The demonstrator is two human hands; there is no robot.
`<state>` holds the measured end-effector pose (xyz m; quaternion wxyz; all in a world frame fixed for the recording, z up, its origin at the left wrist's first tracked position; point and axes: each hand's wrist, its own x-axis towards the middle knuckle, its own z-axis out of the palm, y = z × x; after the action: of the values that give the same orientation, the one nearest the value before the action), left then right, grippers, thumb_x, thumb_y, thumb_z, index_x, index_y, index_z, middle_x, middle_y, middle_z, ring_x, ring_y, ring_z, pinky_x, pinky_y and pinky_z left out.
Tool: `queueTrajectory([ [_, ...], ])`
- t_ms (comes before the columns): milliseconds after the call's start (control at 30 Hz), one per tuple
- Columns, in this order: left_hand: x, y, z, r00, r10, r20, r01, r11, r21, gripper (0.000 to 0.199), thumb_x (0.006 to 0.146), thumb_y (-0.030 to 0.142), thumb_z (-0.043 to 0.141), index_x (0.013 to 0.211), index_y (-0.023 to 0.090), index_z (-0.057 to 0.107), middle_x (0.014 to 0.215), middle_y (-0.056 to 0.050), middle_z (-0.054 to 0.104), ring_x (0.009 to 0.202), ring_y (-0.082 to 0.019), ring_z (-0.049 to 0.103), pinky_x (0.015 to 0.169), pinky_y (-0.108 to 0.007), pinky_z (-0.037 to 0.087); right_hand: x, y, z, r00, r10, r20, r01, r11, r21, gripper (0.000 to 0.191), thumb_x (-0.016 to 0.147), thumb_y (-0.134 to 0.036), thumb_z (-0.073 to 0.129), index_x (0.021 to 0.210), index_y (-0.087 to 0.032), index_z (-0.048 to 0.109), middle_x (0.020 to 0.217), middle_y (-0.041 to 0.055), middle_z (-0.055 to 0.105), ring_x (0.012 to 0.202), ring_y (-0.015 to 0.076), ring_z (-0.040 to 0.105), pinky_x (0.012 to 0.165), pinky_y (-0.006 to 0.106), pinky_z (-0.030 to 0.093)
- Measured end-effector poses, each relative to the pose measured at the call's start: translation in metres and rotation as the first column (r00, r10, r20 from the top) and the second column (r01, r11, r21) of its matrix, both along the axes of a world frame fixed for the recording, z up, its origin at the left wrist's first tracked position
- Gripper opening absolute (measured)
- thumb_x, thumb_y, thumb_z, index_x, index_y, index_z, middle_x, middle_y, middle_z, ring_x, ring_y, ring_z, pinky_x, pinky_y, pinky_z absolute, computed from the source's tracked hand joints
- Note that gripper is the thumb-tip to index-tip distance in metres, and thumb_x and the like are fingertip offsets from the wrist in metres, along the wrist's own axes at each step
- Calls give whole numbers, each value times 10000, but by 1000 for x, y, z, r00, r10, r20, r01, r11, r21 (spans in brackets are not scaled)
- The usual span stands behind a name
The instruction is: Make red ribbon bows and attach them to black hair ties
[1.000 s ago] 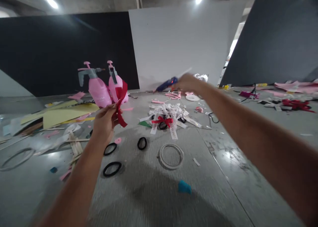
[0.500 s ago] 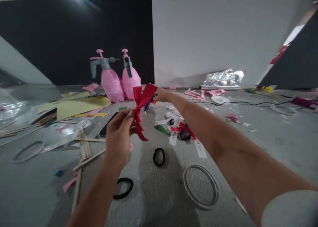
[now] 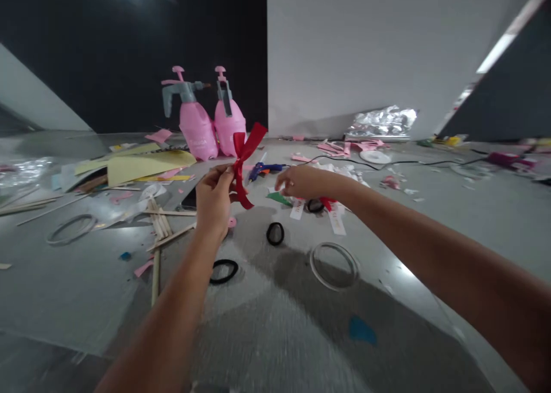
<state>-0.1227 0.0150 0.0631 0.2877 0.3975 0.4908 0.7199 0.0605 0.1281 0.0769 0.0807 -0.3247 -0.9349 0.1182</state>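
Between the thumb and fingers of my left hand is a red ribbon bow, held upright above the table. My right hand is empty, its fingers apart and slightly curled, right of a blue glue gun lying on the table. Near and partly under that hand are white printed ribbon pieces, a green scrap and another red ribbon, mostly hidden. A black hair band lies in front of the hands, a second black band nearer me.
Two pink spray bottles stand at the back. Left are yellow paper, wooden sticks and a clear ring. A pale ring lies front right, foil by the wall. A black cord crosses the right side.
My right hand has left the glue gun, which now lies on the table, and has moved right and nearer. My left hand still holds the bow. The view has shifted.
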Motion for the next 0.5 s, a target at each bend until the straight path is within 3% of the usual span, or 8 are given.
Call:
queueTrajectory([
  [67, 10, -2, 0, 998, -53, -24, 53, 999, 3, 221, 778, 373, 637, 834, 162, 608, 709, 2, 647, 517, -104, 625, 446, -183, 499, 31, -41, -5, 1000, -1, -3, 1, 999, -43, 217, 806, -232, 622, 993, -252, 731, 875, 21, 712, 752, 164, 628, 693, 259, 432],
  [167, 33, 2, 4, 986, -155, -57, 155, 988, 4, 223, 781, 368, 633, 858, 159, 618, 729, -7, 660, 530, -106, 632, 459, -186, 506, 54, -84, -29, 998, -40, -48, 39, 999, -13, 230, 860, -274, 584, 1053, -247, 707, 1034, 53, 703, 865, 176, 639, 777, 268, 456],
  [300, 63, 17, 4, 990, -139, -15, 139, 989, 43, 212, 814, 357, 567, 888, 163, 611, 756, -16, 673, 528, -114, 639, 471, -204, 510, 28, -102, -66, 950, -307, -59, 311, 946, 95, 402, 934, -455, 440, 1131, -181, 658, 1030, 143, 701, 933, 240, 652, 772, 313, 475],
  [400, 66, 25, -10, 998, -21, -55, 25, 996, 80, 201, 818, 344, 538, 891, 168, 603, 761, -24, 676, 526, -117, 635, 487, -213, 513, -5, -105, -75, 949, -310, -61, 315, 942, 118, 325, 892, -387, 521, 1047, -142, 668, 982, 171, 712, 881, 256, 671, 714, 319, 473],
  [500, 50, 26, -30, 991, 92, -92, -86, 994, 68, 197, 821, 340, 518, 888, 167, 585, 730, -24, 666, 526, -126, 637, 492, -221, 513, -13, -105, -69, 957, -273, -103, 283, 953, 108, 143, 813, -214, 577, 863, -135, 686, 868, 158, 724, 802, 261, 685, 638, 307, 452],
])
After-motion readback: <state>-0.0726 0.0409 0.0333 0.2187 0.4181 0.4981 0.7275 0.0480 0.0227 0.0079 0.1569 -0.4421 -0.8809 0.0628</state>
